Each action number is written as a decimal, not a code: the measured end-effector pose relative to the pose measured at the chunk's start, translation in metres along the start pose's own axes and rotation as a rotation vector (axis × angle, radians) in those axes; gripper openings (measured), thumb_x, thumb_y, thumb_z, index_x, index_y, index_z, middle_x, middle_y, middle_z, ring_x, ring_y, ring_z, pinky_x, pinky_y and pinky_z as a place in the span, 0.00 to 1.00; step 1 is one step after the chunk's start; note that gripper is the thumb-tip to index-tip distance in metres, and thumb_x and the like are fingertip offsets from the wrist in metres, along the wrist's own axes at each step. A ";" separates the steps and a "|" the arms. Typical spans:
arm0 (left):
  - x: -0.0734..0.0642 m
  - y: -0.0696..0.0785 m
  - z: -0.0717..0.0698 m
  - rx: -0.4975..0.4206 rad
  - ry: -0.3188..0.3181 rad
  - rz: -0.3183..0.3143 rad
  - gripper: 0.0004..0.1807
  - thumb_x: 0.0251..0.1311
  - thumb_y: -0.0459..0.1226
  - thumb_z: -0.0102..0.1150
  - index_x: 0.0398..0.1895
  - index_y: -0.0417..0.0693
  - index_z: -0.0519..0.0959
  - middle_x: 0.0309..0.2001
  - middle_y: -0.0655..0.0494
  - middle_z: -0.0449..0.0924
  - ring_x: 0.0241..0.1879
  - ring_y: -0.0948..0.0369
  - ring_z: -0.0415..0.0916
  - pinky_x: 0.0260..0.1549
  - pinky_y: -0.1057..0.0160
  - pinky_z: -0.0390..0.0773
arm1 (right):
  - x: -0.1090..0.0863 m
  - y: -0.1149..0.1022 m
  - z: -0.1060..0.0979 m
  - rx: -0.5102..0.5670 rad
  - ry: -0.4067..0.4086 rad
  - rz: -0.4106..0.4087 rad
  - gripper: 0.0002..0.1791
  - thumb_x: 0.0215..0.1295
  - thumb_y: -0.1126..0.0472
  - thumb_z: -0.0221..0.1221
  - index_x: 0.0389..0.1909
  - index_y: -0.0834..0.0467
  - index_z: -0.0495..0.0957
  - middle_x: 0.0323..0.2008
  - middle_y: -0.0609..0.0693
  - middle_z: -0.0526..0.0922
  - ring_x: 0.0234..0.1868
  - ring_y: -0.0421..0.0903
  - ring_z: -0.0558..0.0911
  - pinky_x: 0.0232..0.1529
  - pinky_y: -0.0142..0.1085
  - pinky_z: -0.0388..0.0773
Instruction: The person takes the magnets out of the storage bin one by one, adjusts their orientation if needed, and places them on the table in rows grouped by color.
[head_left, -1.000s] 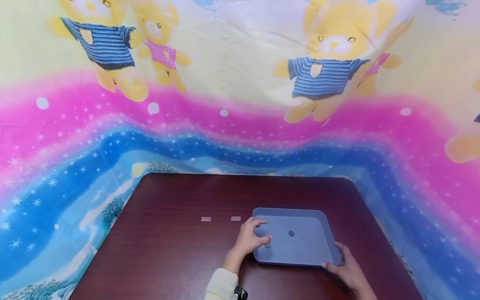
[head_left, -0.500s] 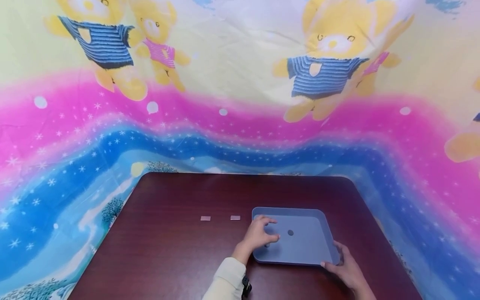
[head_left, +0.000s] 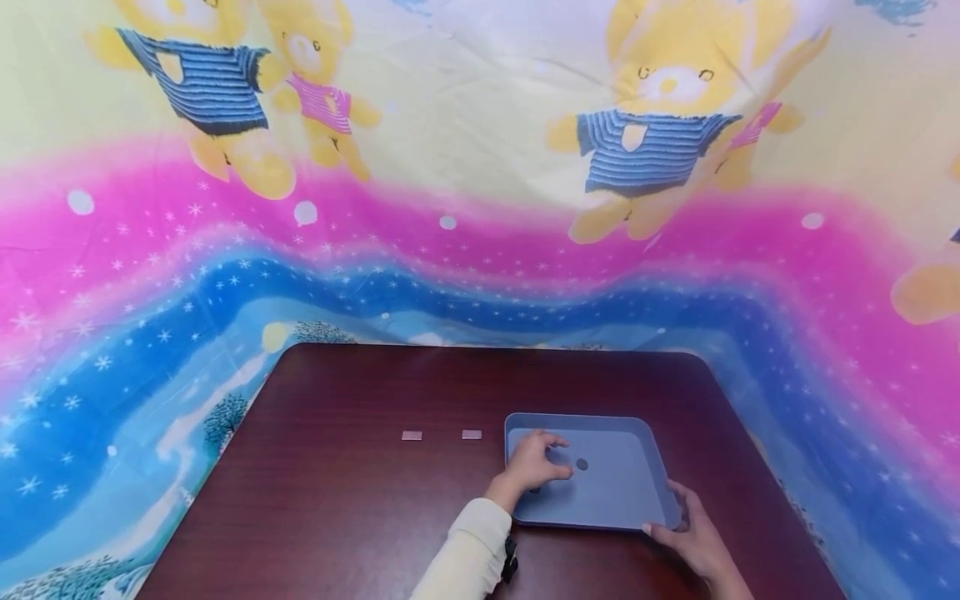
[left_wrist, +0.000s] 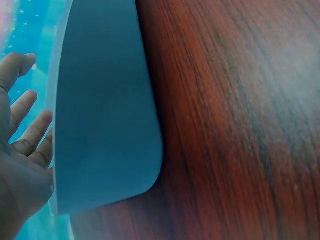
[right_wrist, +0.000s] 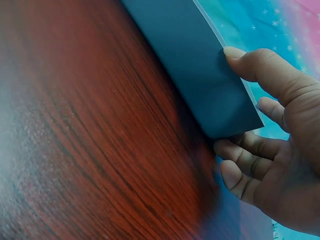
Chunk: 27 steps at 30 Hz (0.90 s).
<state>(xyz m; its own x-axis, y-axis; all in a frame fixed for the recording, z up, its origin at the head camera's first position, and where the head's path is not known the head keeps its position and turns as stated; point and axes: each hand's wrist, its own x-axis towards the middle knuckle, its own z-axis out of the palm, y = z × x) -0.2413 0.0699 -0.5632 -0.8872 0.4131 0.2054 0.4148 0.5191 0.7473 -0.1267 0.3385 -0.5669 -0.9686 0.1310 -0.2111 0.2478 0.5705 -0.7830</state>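
Note:
A shallow grey-blue tray (head_left: 615, 500) sits on the dark red-brown table. My left hand (head_left: 531, 462) hovers over its left part, thumb and fingers spread apart with nothing between them. Just right of those fingertips a small dark round disc (head_left: 582, 464) lies on the tray floor. Another small round piece (head_left: 535, 490) shows partly below the hand, mostly covered. At the tray's near right corner my right hand (head_left: 693, 529) grips the rim. In the right wrist view its thumb (right_wrist: 260, 65) presses the tray wall (right_wrist: 200, 75), with the other fingers around the corner.
Two small flat pinkish rectangular pieces (head_left: 412, 436) lie in a row on the table (head_left: 337, 500), left of the tray. A printed cloth (head_left: 450, 267) with bears hangs behind and beside the table.
My left hand has moved right, from the tray's left edge further in over its floor, close to the dark disc. My right hand and the tray have stayed in place.

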 end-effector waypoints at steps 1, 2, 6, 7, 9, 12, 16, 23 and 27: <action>0.001 0.000 0.002 -0.005 -0.002 -0.003 0.23 0.40 0.42 0.72 0.43 0.48 0.82 0.41 0.54 0.79 0.41 0.58 0.74 0.39 0.67 0.72 | 0.000 0.000 0.000 0.000 0.000 0.002 0.53 0.50 0.52 0.69 0.68 0.65 0.46 0.63 0.75 0.51 0.46 0.59 0.71 0.39 0.44 0.72; 0.003 -0.001 0.003 -0.008 -0.005 -0.010 0.22 0.40 0.42 0.72 0.43 0.48 0.83 0.41 0.55 0.79 0.41 0.59 0.74 0.39 0.67 0.72 | 0.000 0.000 -0.001 0.003 -0.001 0.006 0.53 0.50 0.52 0.69 0.68 0.65 0.46 0.63 0.74 0.52 0.45 0.57 0.72 0.37 0.43 0.72; 0.006 -0.002 0.009 -0.013 -0.007 -0.024 0.22 0.40 0.42 0.72 0.43 0.48 0.83 0.41 0.58 0.80 0.42 0.61 0.73 0.42 0.67 0.71 | 0.000 -0.001 -0.001 -0.001 0.002 0.011 0.53 0.50 0.51 0.69 0.68 0.65 0.46 0.62 0.74 0.53 0.40 0.53 0.73 0.34 0.41 0.71; 0.006 -0.002 0.010 -0.018 -0.008 -0.028 0.22 0.40 0.42 0.72 0.43 0.48 0.83 0.41 0.58 0.80 0.44 0.61 0.73 0.43 0.67 0.71 | 0.000 -0.001 -0.001 0.005 0.002 0.007 0.53 0.50 0.52 0.69 0.68 0.65 0.46 0.62 0.74 0.53 0.39 0.53 0.73 0.34 0.41 0.72; 0.007 -0.002 0.012 -0.030 -0.006 -0.033 0.22 0.40 0.42 0.72 0.43 0.47 0.83 0.40 0.59 0.80 0.46 0.59 0.73 0.44 0.66 0.71 | -0.001 0.000 0.000 0.019 0.004 0.003 0.52 0.50 0.53 0.69 0.68 0.65 0.46 0.62 0.73 0.54 0.39 0.53 0.74 0.33 0.40 0.72; 0.007 -0.002 0.014 -0.019 0.007 -0.025 0.21 0.41 0.41 0.72 0.42 0.46 0.83 0.39 0.60 0.80 0.50 0.56 0.72 0.46 0.64 0.71 | -0.001 0.001 0.001 0.040 0.013 -0.008 0.52 0.50 0.56 0.69 0.68 0.65 0.46 0.62 0.71 0.55 0.37 0.52 0.74 0.32 0.39 0.73; 0.010 0.000 0.017 0.030 -0.016 -0.042 0.20 0.41 0.41 0.72 0.42 0.47 0.83 0.40 0.62 0.79 0.51 0.56 0.71 0.46 0.64 0.70 | 0.000 0.001 0.002 0.042 0.016 -0.012 0.52 0.50 0.56 0.69 0.69 0.65 0.46 0.63 0.71 0.54 0.35 0.50 0.73 0.31 0.38 0.71; 0.018 0.003 0.024 0.232 -0.054 -0.055 0.21 0.39 0.48 0.72 0.41 0.56 0.84 0.38 0.64 0.78 0.45 0.60 0.71 0.44 0.66 0.69 | 0.001 0.001 -0.001 0.029 0.003 0.007 0.53 0.50 0.54 0.69 0.69 0.65 0.46 0.63 0.71 0.54 0.31 0.49 0.71 0.29 0.38 0.70; 0.016 0.006 0.028 0.301 -0.025 -0.047 0.18 0.38 0.48 0.71 0.38 0.58 0.84 0.38 0.61 0.75 0.44 0.59 0.69 0.42 0.62 0.69 | 0.000 0.000 0.000 0.023 0.011 0.013 0.53 0.50 0.54 0.69 0.69 0.64 0.47 0.61 0.70 0.56 0.27 0.48 0.69 0.25 0.37 0.69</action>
<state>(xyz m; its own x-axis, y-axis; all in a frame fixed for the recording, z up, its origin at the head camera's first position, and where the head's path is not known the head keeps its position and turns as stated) -0.2470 0.1001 -0.5729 -0.9030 0.4002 0.1564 0.4182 0.7349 0.5339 -0.1272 0.3384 -0.5671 -0.9653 0.1479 -0.2151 0.2610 0.5497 -0.7935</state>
